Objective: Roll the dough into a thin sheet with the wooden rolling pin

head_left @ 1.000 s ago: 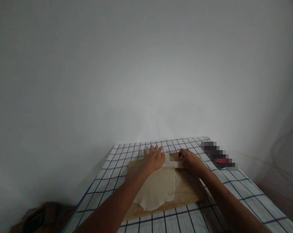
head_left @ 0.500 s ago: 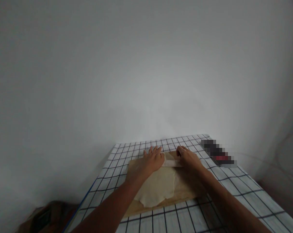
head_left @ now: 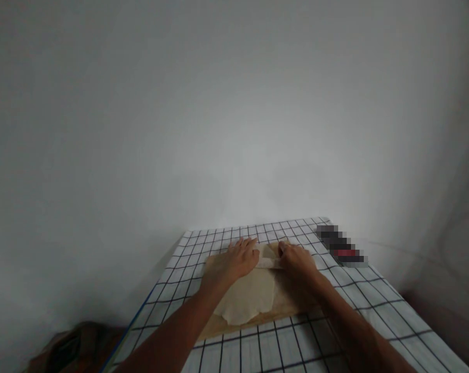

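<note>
A pale rolling pin (head_left: 269,263) lies crosswise over a thin sheet of dough (head_left: 250,296), near its far part. My left hand (head_left: 243,258) rests on the pin's left side, palm down, with fingers stretched forward. Around the right end of the pin, the fingers of my right hand (head_left: 296,259) are curled closed. Both hands cover the ends of the pin. Beneath the dough is a wooden board (head_left: 292,305), bare on its right side. The dough's near edge is wavy and lies close to the board's front edge.
The board stands on a table with a white, black-checked tablecloth (head_left: 260,352). A blurred-out dark and red object (head_left: 341,247) lies at the right edge. A plain wall (head_left: 234,129) rises behind. At lower left, beside the table, is a dark brownish item (head_left: 73,347).
My left fingers are less spread than before. The view has shifted a little, and both hands with the rolling pin appear slightly further left.
</note>
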Action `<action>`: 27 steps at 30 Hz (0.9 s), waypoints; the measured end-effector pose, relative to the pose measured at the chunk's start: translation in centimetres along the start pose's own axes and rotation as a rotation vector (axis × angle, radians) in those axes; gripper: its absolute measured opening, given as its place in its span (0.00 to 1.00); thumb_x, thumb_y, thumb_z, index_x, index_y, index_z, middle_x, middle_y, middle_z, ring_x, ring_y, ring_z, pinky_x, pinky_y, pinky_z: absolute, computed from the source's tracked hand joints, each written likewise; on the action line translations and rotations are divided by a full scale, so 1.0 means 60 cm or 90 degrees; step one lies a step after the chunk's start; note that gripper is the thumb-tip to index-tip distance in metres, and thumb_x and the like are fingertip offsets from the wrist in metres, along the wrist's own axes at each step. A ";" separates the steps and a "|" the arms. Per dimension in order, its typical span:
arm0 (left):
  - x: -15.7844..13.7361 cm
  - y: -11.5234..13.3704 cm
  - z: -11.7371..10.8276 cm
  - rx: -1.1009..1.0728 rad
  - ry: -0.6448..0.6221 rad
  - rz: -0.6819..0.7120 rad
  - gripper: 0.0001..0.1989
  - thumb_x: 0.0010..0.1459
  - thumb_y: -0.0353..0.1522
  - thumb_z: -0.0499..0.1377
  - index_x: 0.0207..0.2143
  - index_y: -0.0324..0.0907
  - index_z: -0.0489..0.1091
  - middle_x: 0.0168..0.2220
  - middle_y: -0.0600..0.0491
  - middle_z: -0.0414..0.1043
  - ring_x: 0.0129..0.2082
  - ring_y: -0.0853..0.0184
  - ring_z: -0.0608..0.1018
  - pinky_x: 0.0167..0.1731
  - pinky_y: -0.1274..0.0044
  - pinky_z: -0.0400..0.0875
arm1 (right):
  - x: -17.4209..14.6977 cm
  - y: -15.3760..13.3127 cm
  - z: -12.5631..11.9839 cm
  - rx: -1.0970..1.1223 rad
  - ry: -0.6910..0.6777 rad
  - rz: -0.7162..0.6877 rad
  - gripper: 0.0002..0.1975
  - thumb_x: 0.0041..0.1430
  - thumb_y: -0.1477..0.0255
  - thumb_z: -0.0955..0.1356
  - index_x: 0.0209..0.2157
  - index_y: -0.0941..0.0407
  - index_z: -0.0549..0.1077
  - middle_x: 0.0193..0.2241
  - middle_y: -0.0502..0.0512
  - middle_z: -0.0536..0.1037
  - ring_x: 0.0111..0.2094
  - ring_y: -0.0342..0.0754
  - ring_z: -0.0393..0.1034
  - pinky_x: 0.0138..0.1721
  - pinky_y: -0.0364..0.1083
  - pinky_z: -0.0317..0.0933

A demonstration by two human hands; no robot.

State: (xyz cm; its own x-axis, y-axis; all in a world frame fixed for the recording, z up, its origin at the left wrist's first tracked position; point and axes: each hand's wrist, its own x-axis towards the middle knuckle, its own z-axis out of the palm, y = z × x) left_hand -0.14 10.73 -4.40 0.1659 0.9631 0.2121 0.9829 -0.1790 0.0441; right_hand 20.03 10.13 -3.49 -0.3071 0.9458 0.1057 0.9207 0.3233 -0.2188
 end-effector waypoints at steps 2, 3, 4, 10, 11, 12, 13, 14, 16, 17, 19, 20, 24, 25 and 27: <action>-0.003 -0.002 -0.001 -0.001 0.002 0.008 0.24 0.67 0.36 0.44 0.63 0.48 0.60 0.65 0.51 0.60 0.65 0.59 0.61 0.62 0.61 0.53 | -0.009 -0.005 0.002 -0.002 0.023 0.009 0.11 0.66 0.76 0.57 0.44 0.57 0.68 0.41 0.62 0.78 0.42 0.54 0.73 0.35 0.46 0.54; -0.001 -0.003 -0.001 -0.001 0.000 0.013 0.24 0.67 0.36 0.44 0.63 0.48 0.61 0.64 0.51 0.61 0.64 0.59 0.62 0.61 0.62 0.55 | -0.012 -0.007 0.003 -0.002 0.034 0.014 0.12 0.66 0.76 0.56 0.44 0.57 0.68 0.40 0.62 0.79 0.41 0.54 0.74 0.34 0.46 0.54; 0.003 -0.004 -0.002 -0.003 -0.002 0.020 0.23 0.67 0.36 0.45 0.62 0.48 0.62 0.64 0.52 0.63 0.63 0.60 0.63 0.61 0.63 0.56 | -0.014 -0.008 0.005 -0.002 0.041 0.016 0.12 0.66 0.77 0.56 0.43 0.57 0.68 0.39 0.62 0.79 0.40 0.55 0.75 0.34 0.46 0.55; 0.011 -0.006 -0.002 -0.017 0.017 0.066 0.23 0.67 0.36 0.45 0.62 0.53 0.62 0.63 0.58 0.63 0.65 0.62 0.60 0.64 0.62 0.51 | -0.028 -0.018 0.011 -0.006 0.066 0.008 0.11 0.66 0.78 0.56 0.44 0.57 0.66 0.40 0.62 0.78 0.42 0.54 0.74 0.34 0.46 0.55; 0.004 -0.005 -0.002 -0.020 0.027 0.069 0.23 0.67 0.35 0.45 0.62 0.53 0.61 0.64 0.58 0.63 0.66 0.62 0.59 0.64 0.62 0.49 | -0.031 -0.020 0.012 -0.009 0.071 0.006 0.11 0.66 0.78 0.56 0.43 0.56 0.66 0.40 0.62 0.78 0.42 0.54 0.74 0.34 0.46 0.55; -0.005 -0.004 -0.002 -0.022 0.037 0.070 0.23 0.67 0.35 0.44 0.62 0.52 0.61 0.63 0.58 0.63 0.66 0.61 0.58 0.65 0.61 0.48 | -0.036 -0.022 0.011 -0.013 0.074 0.004 0.11 0.66 0.78 0.56 0.43 0.56 0.65 0.40 0.61 0.78 0.42 0.53 0.74 0.34 0.46 0.54; -0.014 -0.002 -0.002 -0.025 0.047 0.070 0.23 0.67 0.34 0.44 0.62 0.51 0.61 0.63 0.57 0.63 0.66 0.61 0.58 0.65 0.60 0.47 | -0.041 -0.024 0.011 -0.017 0.077 0.001 0.11 0.66 0.78 0.56 0.42 0.56 0.65 0.40 0.60 0.77 0.41 0.53 0.74 0.34 0.46 0.54; -0.024 -0.001 -0.002 -0.027 0.057 0.068 0.23 0.67 0.34 0.44 0.62 0.50 0.61 0.63 0.56 0.63 0.66 0.60 0.58 0.65 0.60 0.46 | -0.045 -0.027 0.011 -0.021 0.080 -0.003 0.10 0.66 0.78 0.56 0.42 0.55 0.65 0.39 0.60 0.77 0.41 0.53 0.74 0.34 0.46 0.53; -0.038 0.001 0.000 -0.030 0.075 0.063 0.23 0.67 0.34 0.44 0.63 0.49 0.61 0.63 0.53 0.63 0.66 0.59 0.57 0.65 0.59 0.46 | -0.053 -0.030 0.011 -0.028 0.085 -0.011 0.10 0.67 0.77 0.56 0.42 0.55 0.65 0.40 0.59 0.77 0.40 0.53 0.73 0.33 0.46 0.52; -0.041 0.000 0.002 -0.032 0.081 0.061 0.23 0.67 0.34 0.44 0.63 0.48 0.61 0.63 0.53 0.63 0.66 0.59 0.57 0.65 0.59 0.46 | -0.055 -0.030 0.012 -0.030 0.087 -0.013 0.09 0.67 0.77 0.56 0.42 0.55 0.65 0.40 0.59 0.76 0.40 0.52 0.73 0.33 0.46 0.52; -0.036 -0.002 0.006 -0.037 0.084 0.059 0.22 0.67 0.34 0.45 0.62 0.48 0.62 0.62 0.52 0.65 0.65 0.59 0.59 0.64 0.59 0.49 | -0.052 -0.029 0.012 -0.031 0.084 -0.010 0.09 0.67 0.76 0.56 0.42 0.55 0.65 0.39 0.58 0.76 0.39 0.52 0.72 0.33 0.46 0.51; -0.028 -0.004 0.008 -0.039 0.080 0.058 0.22 0.67 0.34 0.45 0.61 0.49 0.64 0.61 0.52 0.66 0.64 0.59 0.61 0.63 0.60 0.51 | -0.047 -0.027 0.012 -0.032 0.082 -0.005 0.09 0.67 0.76 0.56 0.41 0.55 0.65 0.39 0.58 0.76 0.39 0.52 0.72 0.32 0.46 0.51; 0.019 -0.010 0.011 -0.048 0.062 0.054 0.20 0.66 0.37 0.48 0.58 0.51 0.66 0.58 0.53 0.69 0.60 0.60 0.67 0.60 0.63 0.58 | -0.014 -0.016 0.008 -0.030 0.077 0.024 0.11 0.67 0.77 0.55 0.41 0.55 0.67 0.40 0.60 0.76 0.41 0.51 0.72 0.32 0.45 0.51; 0.030 -0.011 0.011 -0.049 0.061 0.052 0.20 0.66 0.38 0.48 0.58 0.51 0.66 0.58 0.53 0.69 0.60 0.60 0.67 0.59 0.63 0.58 | -0.004 -0.013 0.006 -0.028 0.076 0.030 0.12 0.67 0.77 0.55 0.41 0.55 0.67 0.41 0.60 0.76 0.41 0.51 0.72 0.32 0.45 0.51; 0.046 -0.011 0.011 -0.050 0.062 0.047 0.20 0.66 0.38 0.49 0.58 0.51 0.66 0.58 0.53 0.69 0.59 0.59 0.67 0.58 0.63 0.59 | 0.013 -0.007 0.005 -0.025 0.071 0.043 0.12 0.67 0.76 0.55 0.41 0.55 0.67 0.40 0.59 0.77 0.39 0.50 0.72 0.31 0.45 0.51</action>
State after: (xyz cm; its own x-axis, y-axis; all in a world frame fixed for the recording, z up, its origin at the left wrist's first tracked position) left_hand -0.29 13.62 -4.47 0.2259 0.9232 0.3108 0.9583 -0.2680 0.0996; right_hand 19.33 10.76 -3.59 -0.2180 0.9554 0.1992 0.9477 0.2560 -0.1905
